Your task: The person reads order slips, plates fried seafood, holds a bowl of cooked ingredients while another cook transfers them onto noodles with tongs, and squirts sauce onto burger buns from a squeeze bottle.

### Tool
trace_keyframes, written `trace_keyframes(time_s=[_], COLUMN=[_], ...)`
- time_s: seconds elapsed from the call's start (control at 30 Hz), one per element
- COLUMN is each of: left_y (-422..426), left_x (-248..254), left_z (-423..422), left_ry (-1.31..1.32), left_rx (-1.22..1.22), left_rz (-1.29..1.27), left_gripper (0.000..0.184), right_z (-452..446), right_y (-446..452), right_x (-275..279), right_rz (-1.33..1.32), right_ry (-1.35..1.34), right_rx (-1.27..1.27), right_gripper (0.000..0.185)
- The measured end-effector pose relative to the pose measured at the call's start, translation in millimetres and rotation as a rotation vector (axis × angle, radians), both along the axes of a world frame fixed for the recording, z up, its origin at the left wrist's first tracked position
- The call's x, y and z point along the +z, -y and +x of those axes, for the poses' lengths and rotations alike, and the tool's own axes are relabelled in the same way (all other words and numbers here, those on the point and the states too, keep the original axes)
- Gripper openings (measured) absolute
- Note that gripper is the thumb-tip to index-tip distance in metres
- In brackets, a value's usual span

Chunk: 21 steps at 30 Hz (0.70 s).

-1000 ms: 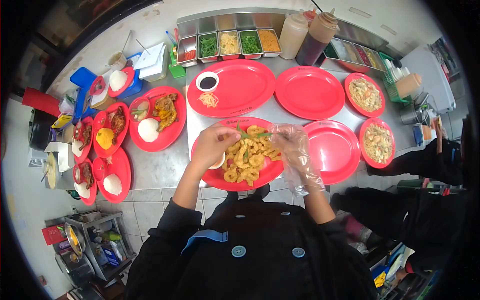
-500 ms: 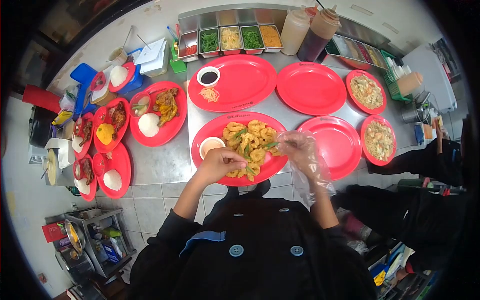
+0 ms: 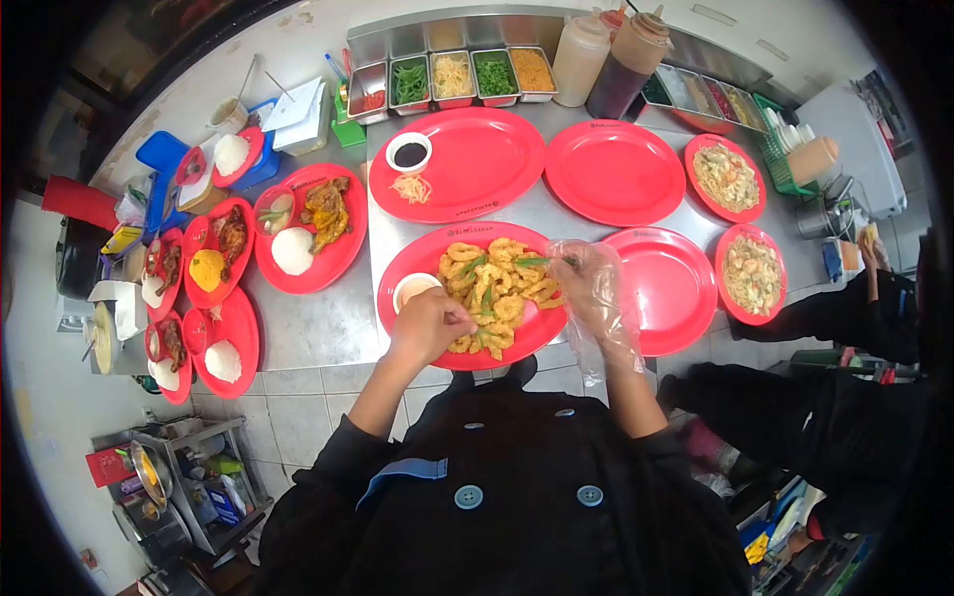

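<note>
A red oval plate point(image 3: 396, 266) holds golden fried rings point(image 3: 502, 316) topped with several green vegetable strips point(image 3: 485, 301) and a small white cup of pale orange sauce point(image 3: 417, 288). My bare left hand point(image 3: 427, 328) is over the plate's left side, by the sauce cup. Its thumb and fingers are pinched low over the food; whatever they hold is hidden. My right hand point(image 3: 594, 293), in a loose clear plastic glove, is at the plate's right edge. Its fingers are pinched at the end of a green vegetable strip point(image 3: 533, 261) above the rings.
Behind is a red plate point(image 3: 477, 149) with dark sauce. More red plates point(image 3: 616, 169) and noodle plates point(image 3: 748, 273) stand right, rice and chicken plates point(image 3: 313, 228) left. Topping trays point(image 3: 452, 77) and squeeze bottles point(image 3: 628, 65) line the back. A co-worker's sleeve point(image 3: 845, 318) is at right.
My right hand has moved slightly up and left, and my left hand slightly left. The green strips on the rings lie differently, with one now upright near the middle.
</note>
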<state>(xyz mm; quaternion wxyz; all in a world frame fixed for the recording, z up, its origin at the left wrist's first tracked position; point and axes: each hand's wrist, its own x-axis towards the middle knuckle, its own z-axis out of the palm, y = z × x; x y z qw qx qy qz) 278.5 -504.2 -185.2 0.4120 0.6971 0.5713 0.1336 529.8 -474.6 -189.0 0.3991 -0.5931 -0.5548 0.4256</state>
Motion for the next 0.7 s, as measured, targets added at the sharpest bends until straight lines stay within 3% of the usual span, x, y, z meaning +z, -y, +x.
trace_keyframes(time_s=[0.13,0.23,0.3,0.43,0.5,0.57,0.63,0.7], left_y=[-6.0,-30.9,-53.9,-82.4,-85.8,-86.3,-86.3,-85.7], left_x=[19.5,26.6,20.4,7.9,16.4,15.3,11.9,6.8], left_z=[4.6,24.8,41.1,49.4,51.0,53.3,56.0,59.1], left_ry=[-0.067,0.022,0.277,0.323,0.177,0.163,0.146,0.267], left_rx=[-0.028,-0.007,-0.08,-0.287,-0.277,-0.282,-0.285,-0.297], left_rz=[0.17,0.294,0.547,0.345,0.055,0.028,0.003,0.251], left_gripper=[0.023,0.022,0.019,0.013,0.019,0.019,0.019,0.023], right_z=[-4.4,-4.5,-3.2,0.0,7.3,12.1,14.1,13.7], right_y=[2.9,4.7,5.2,8.9,11.2,14.3,16.5,20.3], right_x=[11.1,17.1,13.8,12.3,10.2,7.4,7.0,11.7], right_rz=[-0.051,-0.066,-0.066,-0.107,-0.114,-0.126,-0.13,-0.148], right_ry=[-0.309,-0.441,-0.479,-0.471,-0.364,-0.259,-0.423,-0.579], right_rx=[-0.089,-0.073,-0.061,-0.105,-0.122,-0.14,-0.146,-0.177], right_gripper=[0.014,0.015,0.016,0.015,0.014,0.013,0.016,0.017])
